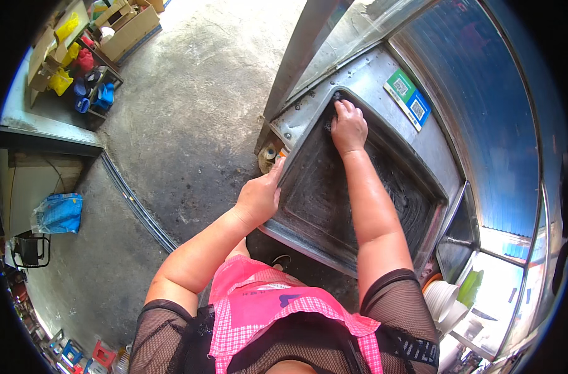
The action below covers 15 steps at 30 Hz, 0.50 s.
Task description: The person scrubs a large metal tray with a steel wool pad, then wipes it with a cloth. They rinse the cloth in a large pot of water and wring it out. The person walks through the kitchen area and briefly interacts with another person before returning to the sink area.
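Observation:
A large, dark metal tray [307, 194] with raised sides lies before me, and wet, swirling streaks mark its inner bottom. My left hand [260, 196] grips the tray's left rim, the thumb pointing along the edge. At the tray's far corner, my right hand [349, 126] presses a dark, frothy scouring pad [336, 97] against the inside. Most of that pad is hidden under the fingers. The tray rests on a metal counter [373, 75].
A green and blue card with printed codes [408, 99] lies beside the tray. A metal post [295, 61] rises at the counter's left. White stacked bowls [440, 299] stand at the lower right. Pipes [134, 201] cross the concrete floor, and cardboard boxes [129, 32] sit far left.

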Available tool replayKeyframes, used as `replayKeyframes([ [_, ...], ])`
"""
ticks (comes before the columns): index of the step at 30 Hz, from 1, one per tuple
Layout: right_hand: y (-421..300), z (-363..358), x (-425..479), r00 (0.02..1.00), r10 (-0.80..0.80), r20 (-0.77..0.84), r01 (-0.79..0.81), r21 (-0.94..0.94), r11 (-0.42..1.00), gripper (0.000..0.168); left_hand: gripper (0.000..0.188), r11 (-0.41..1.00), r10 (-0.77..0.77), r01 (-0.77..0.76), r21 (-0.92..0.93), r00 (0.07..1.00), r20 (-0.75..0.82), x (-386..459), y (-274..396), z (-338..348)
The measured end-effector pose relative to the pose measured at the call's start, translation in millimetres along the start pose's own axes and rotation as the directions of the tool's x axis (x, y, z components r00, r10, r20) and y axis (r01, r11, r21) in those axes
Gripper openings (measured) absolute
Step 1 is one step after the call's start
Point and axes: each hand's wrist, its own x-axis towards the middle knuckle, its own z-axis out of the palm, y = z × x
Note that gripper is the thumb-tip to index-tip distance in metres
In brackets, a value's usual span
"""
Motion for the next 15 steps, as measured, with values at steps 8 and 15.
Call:
replayKeyframes([
  [8, 24.0, -57.8, -31.7, 0.93, -0.261, 0.26, 0.212, 0.201, 0.956, 0.042, 0.073, 0.998, -0.05, 0.05, -0.031, 0.999, -0.013, -2.2, 5.4, 1.7],
  [15, -9.9, 4.7, 4.0, 0.98, 0.173, -0.094, -0.164, 0.095, 0.982, 0.037, 0.077, 0.994, -0.109, 0.111, -0.013, 0.989, 0.1, -1.4, 13.9, -4.2],
])
